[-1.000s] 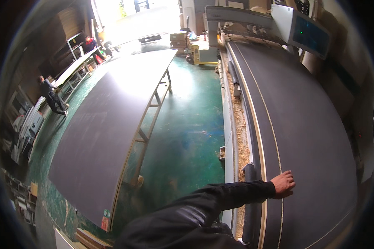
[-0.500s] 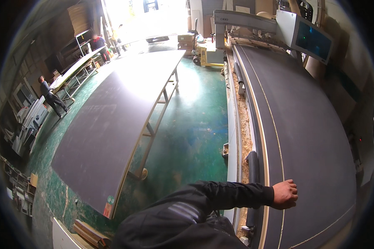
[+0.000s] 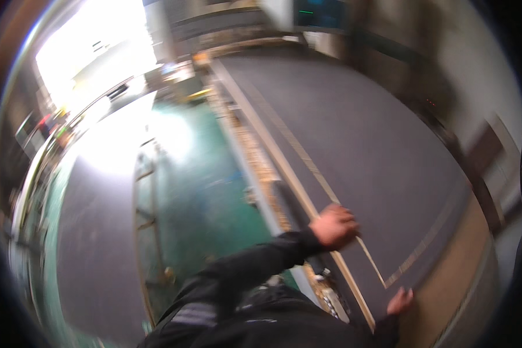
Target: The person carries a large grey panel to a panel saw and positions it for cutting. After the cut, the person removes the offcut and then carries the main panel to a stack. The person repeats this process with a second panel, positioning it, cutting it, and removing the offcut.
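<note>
A large dark grey board (image 3: 354,127) lies on the machine bed, with a pale cut line (image 3: 307,159) along its left side that turns a corner near me. My left hand (image 3: 335,226) is over the board's left strip, at the cut line. Its fingers are curled closed; whatever is under them, if anything, is hidden. At the board's near edge, just below the corner of the cut, is my right hand (image 3: 400,300). Its short visible fingers look stretched out and apart, though motion smears them. Nothing shows in that hand.
Sawdust (image 3: 252,153) lines the machine's left side. Across the green floor (image 3: 197,191), another dark board (image 3: 98,232) rests on a frame. The machine gantry (image 3: 217,26) and a screen (image 3: 320,13) stand at the far end. A brown surface (image 3: 455,284) borders the board at near right.
My view has swung to the right and is blurred. The left hand still sits over the cut line, fingers curled. My right hand has come into view at the near edge.
</note>
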Demonstrator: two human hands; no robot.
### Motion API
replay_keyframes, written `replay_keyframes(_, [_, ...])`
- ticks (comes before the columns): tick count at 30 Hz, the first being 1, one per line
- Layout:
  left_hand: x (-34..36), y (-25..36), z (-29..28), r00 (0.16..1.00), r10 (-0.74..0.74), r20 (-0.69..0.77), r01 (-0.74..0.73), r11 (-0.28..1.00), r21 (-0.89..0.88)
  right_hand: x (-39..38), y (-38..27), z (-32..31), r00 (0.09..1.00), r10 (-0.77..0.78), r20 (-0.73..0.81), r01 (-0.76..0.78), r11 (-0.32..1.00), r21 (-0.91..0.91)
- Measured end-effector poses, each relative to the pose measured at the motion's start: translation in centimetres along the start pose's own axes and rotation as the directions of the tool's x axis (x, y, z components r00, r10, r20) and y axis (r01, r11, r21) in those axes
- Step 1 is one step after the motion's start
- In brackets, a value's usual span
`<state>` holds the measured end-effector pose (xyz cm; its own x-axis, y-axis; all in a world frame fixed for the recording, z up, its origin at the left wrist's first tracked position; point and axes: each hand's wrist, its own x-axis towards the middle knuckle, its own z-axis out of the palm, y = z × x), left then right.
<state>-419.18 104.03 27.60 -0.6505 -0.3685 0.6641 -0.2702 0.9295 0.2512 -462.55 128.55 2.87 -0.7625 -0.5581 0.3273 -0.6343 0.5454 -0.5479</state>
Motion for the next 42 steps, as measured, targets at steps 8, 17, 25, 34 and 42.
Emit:
replay_keyframes(8, [1.7,1.2,1.5,0.997,0.064,-0.038,-0.065,0.997,-0.036,-1.1,-6.5,-4.6,0.979,0.203,0.009,-0.203,0.975,0.091])
replay_keyframes(17, [1.4,1.8,1.8,0.998,0.052,-0.018,-0.053,0.997,-0.064,-1.1,-3.6,-5.6,0.982,0.177,0.069,-0.185,0.973,0.139])
replay_keyframes(25, [1.4,1.9,1.9,0.999,0.049,0.022,-0.048,0.996,-0.072,-1.7,-5.2,-7.2,0.951,0.263,0.164,-0.285,0.950,0.128])
replay_keyframes(34, [1.1,-0.5,3.0,0.988,-0.050,0.148,0.058,0.997,-0.053,-1.5,-6.0,-7.8,0.949,0.282,0.143,-0.285,0.958,0.000])
replay_keyframes(42, [-0.5,-7.5,4.9,0.820,-0.193,0.539,0.138,0.980,0.142,-1.0,-5.8,-6.9,0.927,0.342,0.155,-0.327,0.938,-0.113])
